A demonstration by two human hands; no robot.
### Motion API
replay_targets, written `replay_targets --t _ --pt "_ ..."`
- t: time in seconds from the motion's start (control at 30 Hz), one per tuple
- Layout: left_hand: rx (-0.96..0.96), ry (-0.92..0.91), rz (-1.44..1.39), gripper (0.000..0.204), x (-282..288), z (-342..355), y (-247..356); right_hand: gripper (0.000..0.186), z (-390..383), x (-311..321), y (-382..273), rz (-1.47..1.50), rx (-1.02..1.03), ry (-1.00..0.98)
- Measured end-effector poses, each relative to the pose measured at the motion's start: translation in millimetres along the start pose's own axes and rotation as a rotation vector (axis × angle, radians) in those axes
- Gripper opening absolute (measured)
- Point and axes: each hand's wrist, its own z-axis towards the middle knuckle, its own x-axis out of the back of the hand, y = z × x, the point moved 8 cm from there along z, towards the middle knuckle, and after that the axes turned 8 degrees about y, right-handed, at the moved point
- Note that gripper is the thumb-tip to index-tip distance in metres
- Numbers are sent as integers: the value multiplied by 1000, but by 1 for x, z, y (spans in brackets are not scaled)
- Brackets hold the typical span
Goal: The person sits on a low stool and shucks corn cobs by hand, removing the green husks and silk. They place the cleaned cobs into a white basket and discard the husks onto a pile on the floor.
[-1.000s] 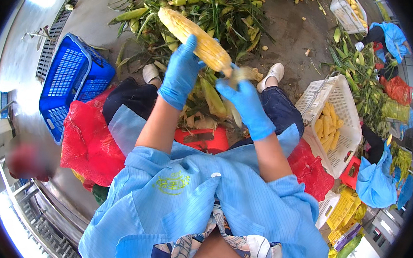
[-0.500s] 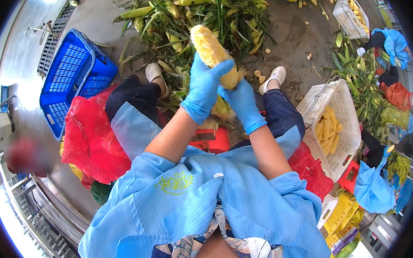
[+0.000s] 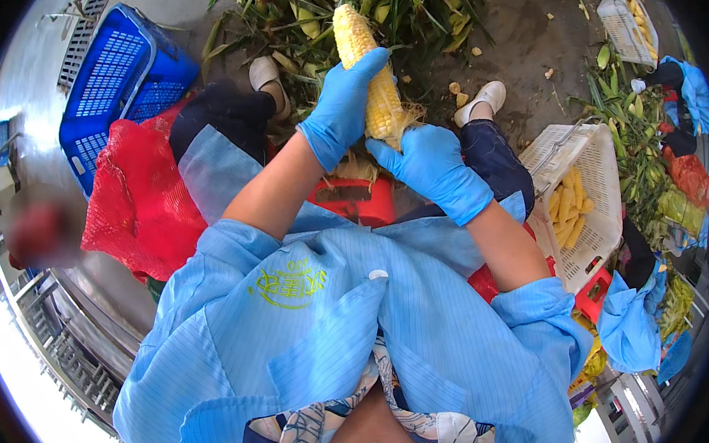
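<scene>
My left hand [image 3: 341, 107] in a blue glove is closed round a peeled yellow corn cob [image 3: 354, 35], whose top tilts slightly left. My right hand [image 3: 431, 165], also gloved, is closed at the cob's lower end, where pale silk hangs; its fingertips are partly hidden. Under my hands a red plastic stool or crate [image 3: 376, 206] shows between my knees. Beyond the cob lies a large heap of green husks and ears [image 3: 302, 15].
A blue crate [image 3: 98, 100] and red mesh sack [image 3: 145, 192] are at left. A white crate of peeled corn [image 3: 593, 236] stands right, another [image 3: 610, 30] farther back. Co-workers in blue [image 3: 632, 324] [image 3: 695, 96] and more husks [image 3: 619, 148] line the right.
The cob has turned from slanting up-left to nearly upright. My left hand has moved right with it. The loose husk piece that was by my right hand is no longer seen there.
</scene>
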Motion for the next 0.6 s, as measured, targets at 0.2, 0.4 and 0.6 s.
replay_targets --t 0.2,0.4,0.6 --pt "190 -111 13 42 3 2 -19 55 -3 -3 -14 12 47 -41" --pt "354 -328 -171 47 4 -18 -26 49 -8 -1 -9 158 147 -89" --pt "317 -391 -99 56 13 -10 -19 33 -23 21 81 1030 -605 43"
